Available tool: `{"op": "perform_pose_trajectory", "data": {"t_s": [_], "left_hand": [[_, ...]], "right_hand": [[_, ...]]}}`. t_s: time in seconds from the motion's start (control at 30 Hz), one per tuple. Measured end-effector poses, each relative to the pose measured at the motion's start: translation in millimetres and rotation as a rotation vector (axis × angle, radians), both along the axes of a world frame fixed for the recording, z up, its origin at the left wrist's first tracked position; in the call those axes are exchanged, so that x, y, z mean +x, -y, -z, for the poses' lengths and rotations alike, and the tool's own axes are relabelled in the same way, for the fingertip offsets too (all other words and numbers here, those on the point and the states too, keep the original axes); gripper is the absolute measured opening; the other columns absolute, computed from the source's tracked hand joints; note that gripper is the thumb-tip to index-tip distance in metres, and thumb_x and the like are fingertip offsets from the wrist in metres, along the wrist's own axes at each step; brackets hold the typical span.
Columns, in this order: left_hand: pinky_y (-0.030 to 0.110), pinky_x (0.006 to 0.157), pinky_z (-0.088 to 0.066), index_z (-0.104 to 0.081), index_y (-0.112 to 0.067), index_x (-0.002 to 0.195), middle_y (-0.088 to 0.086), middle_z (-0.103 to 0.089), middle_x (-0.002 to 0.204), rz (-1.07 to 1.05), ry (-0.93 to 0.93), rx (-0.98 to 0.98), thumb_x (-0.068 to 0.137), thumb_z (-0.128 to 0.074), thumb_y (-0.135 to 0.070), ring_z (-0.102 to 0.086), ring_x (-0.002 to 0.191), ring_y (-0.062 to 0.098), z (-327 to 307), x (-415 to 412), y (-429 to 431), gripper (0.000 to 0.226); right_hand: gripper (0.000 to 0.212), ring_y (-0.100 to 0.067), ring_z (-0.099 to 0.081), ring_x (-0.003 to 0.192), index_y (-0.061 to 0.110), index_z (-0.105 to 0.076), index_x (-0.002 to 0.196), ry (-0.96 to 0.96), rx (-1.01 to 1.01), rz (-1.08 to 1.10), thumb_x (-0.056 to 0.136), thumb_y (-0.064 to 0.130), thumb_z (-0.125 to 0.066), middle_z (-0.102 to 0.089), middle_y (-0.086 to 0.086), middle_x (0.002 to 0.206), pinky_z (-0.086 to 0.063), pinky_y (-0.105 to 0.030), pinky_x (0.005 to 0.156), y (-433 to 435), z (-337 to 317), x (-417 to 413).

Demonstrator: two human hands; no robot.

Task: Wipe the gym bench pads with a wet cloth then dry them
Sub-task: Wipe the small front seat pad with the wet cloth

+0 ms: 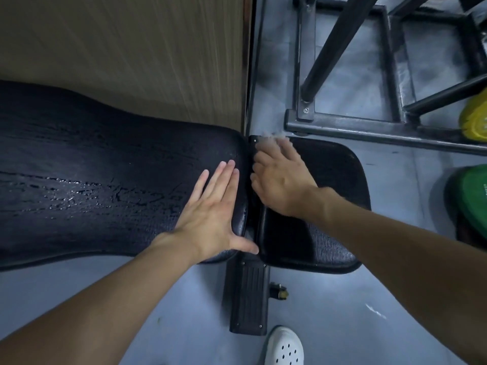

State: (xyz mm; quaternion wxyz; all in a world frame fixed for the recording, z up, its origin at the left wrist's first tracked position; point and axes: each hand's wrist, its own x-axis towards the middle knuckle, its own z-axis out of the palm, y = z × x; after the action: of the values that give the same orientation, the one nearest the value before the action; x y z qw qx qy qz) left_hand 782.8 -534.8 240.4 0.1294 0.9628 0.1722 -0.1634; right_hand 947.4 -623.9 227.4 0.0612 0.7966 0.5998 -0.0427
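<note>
The long black back pad (92, 180) of the gym bench stretches to the left, cracked and glistening with wet streaks. My left hand (213, 212) lies flat on its right end, fingers straight, thumb over the edge. The smaller black seat pad (329, 227) sits to the right. My right hand (279, 180) is at the gap between the two pads, fingers curled over a pale cloth (271, 139). The cloth is blurred and only its far end shows beyond my fingers.
A wooden panel wall (131, 48) stands behind the back pad. A black steel rack frame (369, 127) lies on the grey floor at the far right, with a yellow weight plate (474, 122) and a green one (471, 198). The bench's foot (247, 299) and my white shoe (284, 346) are below.
</note>
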Motion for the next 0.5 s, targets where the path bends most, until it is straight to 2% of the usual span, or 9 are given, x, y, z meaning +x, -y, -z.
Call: {"op": "perform_pose_trajectory", "data": {"t_s": [0.07, 0.17, 0.23, 0.33, 0.4, 0.5], "left_hand": [[0.042, 0.121, 0.013, 0.023, -0.008, 0.152, 0.004, 0.036, 0.157, -0.007, 0.008, 0.011, 0.056, -0.049, -0.095, 0.040, 0.140, 0.013, 2.0, -2.5, 0.8, 0.148], [0.042, 0.120, 0.015, 0.024, -0.009, 0.151, 0.003, 0.036, 0.158, -0.013, 0.023, 0.010, 0.058, -0.048, -0.094, 0.038, 0.141, 0.013, 3.5, -3.9, 1.2, 0.145], [0.042, 0.120, 0.014, 0.023, -0.009, 0.152, 0.003, 0.034, 0.159, -0.007, 0.029, 0.000, 0.059, -0.049, -0.093, 0.037, 0.142, 0.013, 4.6, -3.7, 1.0, 0.144], [0.041, 0.121, 0.013, 0.017, -0.009, 0.153, 0.003, 0.028, 0.161, 0.008, 0.052, -0.030, 0.066, -0.054, -0.086, 0.032, 0.144, 0.012, 5.1, -6.5, -0.8, 0.136], [0.036, 0.120, 0.015, 0.009, -0.010, 0.156, 0.001, 0.022, 0.163, -0.007, 0.085, -0.113, 0.081, -0.060, -0.064, 0.026, 0.146, 0.008, 2.8, -7.5, -4.5, 0.116], [0.028, 0.121, 0.011, -0.009, -0.011, 0.157, -0.002, 0.001, 0.166, -0.145, 0.178, -0.323, 0.092, -0.055, -0.024, 0.010, 0.150, 0.004, -5.9, -3.7, -6.0, 0.081]], "right_hand": [[0.054, -0.028, -0.036, 0.140, 0.009, -0.071, 0.103, -0.047, 0.034, -0.042, 0.096, 0.037, -0.025, -0.063, -0.005, 0.115, -0.016, -0.056, 0.118, 30.9, -0.2, -26.7], [0.050, -0.022, -0.033, 0.143, 0.015, -0.068, 0.112, -0.084, 0.014, -0.081, 0.099, 0.037, -0.026, -0.060, -0.001, 0.128, -0.013, -0.052, 0.120, 51.5, -2.7, -40.5], [0.055, -0.019, -0.031, 0.145, 0.016, -0.069, 0.112, -0.068, 0.012, -0.018, 0.097, 0.038, -0.020, -0.058, 0.000, 0.133, -0.013, -0.052, 0.120, 38.3, -0.6, -31.4], [0.075, -0.016, -0.019, 0.148, 0.015, -0.064, 0.123, -0.058, -0.013, 0.113, 0.088, 0.041, -0.004, -0.050, 0.003, 0.141, -0.005, -0.052, 0.121, 17.1, 0.7, -28.2], [0.076, -0.018, -0.017, 0.149, 0.013, -0.064, 0.123, -0.057, 0.015, 0.152, 0.086, 0.040, -0.003, -0.050, 0.002, 0.141, -0.004, -0.053, 0.121, 21.4, 2.1, -41.3], [0.062, -0.024, -0.027, 0.147, 0.010, -0.069, 0.113, -0.044, 0.129, 0.152, 0.090, 0.037, -0.019, -0.058, -0.002, 0.132, -0.013, -0.059, 0.118, 50.0, 6.1, -76.6]]}}
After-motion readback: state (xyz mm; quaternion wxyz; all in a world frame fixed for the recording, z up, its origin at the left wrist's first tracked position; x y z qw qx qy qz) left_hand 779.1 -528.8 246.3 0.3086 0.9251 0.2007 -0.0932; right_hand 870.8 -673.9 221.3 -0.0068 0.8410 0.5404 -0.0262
